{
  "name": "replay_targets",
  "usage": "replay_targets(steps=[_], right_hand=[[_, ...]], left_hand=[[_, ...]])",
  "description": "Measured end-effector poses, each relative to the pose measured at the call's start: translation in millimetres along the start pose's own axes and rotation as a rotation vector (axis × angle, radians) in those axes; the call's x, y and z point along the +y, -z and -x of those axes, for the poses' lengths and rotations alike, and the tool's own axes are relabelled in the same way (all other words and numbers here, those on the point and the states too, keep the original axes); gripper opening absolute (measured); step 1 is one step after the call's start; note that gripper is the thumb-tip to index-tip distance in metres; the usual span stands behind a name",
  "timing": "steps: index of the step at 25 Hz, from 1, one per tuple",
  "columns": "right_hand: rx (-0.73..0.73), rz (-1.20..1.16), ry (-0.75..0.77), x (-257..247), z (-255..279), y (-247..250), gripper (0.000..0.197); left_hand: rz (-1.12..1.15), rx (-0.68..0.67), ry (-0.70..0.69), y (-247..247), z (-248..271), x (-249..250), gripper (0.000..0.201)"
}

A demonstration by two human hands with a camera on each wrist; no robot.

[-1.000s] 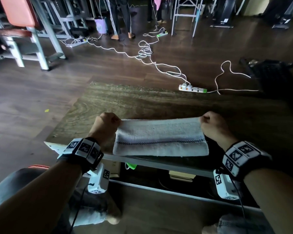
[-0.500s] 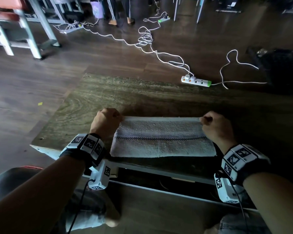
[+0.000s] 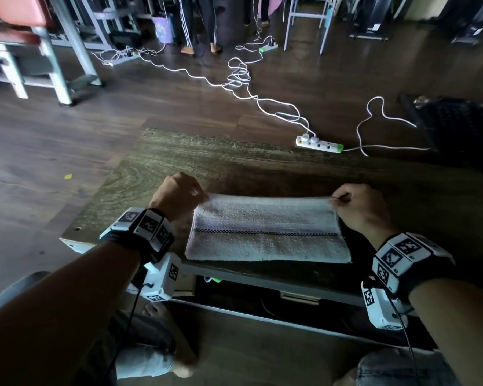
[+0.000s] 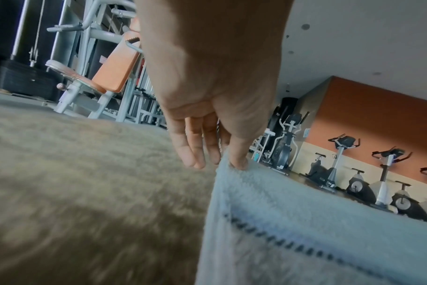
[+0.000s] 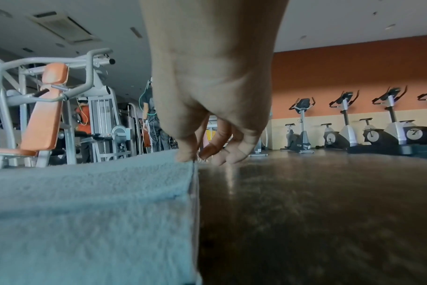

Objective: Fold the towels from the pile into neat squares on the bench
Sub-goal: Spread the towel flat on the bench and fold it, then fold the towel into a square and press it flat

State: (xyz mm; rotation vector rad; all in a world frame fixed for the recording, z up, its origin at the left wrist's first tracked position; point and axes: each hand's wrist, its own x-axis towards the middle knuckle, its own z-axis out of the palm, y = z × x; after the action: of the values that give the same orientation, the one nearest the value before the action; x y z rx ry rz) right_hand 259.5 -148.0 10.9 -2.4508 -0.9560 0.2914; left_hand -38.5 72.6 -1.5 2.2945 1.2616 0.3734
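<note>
One towel (image 3: 265,232) is on the bench (image 3: 207,162), lying as a long band parallel to the near edge, just inside it and roughly midway along. It looks at least doubled, though the layer count is hard to read. The dark checked stripe (image 3: 265,233) runs lengthwise across the top face. Left hand (image 3: 176,195) pinches the far-left corner, right hand (image 3: 357,207) pinches the far-right corner; both are closed on cloth, thumb against fingers, with the far edge raised slightly off the wood. My read: the lengthwise fold is mid-way or being squared up, and the cross folds to make a square are not done yet. No finished squares on the bench in view, and the pile isn't in frame, so the remaining count is unknown. Containers: none on the bench. Under the near edge something sits on a lower shelf, too dark to identify.
</note>
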Motion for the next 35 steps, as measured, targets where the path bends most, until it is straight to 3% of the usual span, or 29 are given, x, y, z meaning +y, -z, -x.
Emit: replay_targets(steps=[3, 7, 9, 11, 13, 15, 19, 24, 27, 32, 35], right_hand=[[0.137, -0.116, 0.039, -15, 6, 29, 0.006], [0.475, -0.287, 0.137, -24, 33, 65, 0.01], [0.543, -0.37, 0.185, -13, 51, 63, 0.011], [0.41, -0.4, 0.169, 11, 70, 45, 0.012], [0.134, -0.252, 0.056, 39, 91, 22, 0.015], [0.0, -0.124, -0.041, 61, 108, 4, 0.017], [0.108, -0.15, -0.077, 59, 113, -7, 0.022], [0.115, -0.076, -0.167, 41, 106, -4, 0.019], [0.138, -0.133, -0.184, 39, 105, 5, 0.012], [-0.002, -0.092, -0.187, 46, 119, 12, 0.011], [0.119, 0.022, -0.075, 51, 123, 0, 0.02]], left_hand=[[0.023, 0.087, -0.09, 29, -3, 29, 0.011], [0.126, 0.404, -0.324, 67, 15, 59, 0.011], [0.16, 0.446, -0.409, 69, 37, 63, 0.012], [0.127, 0.352, -0.433, 54, 57, 46, 0.015], [0.088, 0.095, -0.393, 29, 77, 20, 0.025], [0.079, -0.111, -0.256, 2, 94, 1, 0.033], [0.075, 0.112, 0.037, -21, 100, 0, 0.02], [0.028, 0.001, 0.172, -22, 94, 13, 0.038], [0.078, 0.08, 0.198, -14, 95, 22, 0.034], [0.072, 0.023, 0.242, -10, 102, 13, 0.026], [0.021, 0.111, 0.117, -21, 106, 16, 0.017]])
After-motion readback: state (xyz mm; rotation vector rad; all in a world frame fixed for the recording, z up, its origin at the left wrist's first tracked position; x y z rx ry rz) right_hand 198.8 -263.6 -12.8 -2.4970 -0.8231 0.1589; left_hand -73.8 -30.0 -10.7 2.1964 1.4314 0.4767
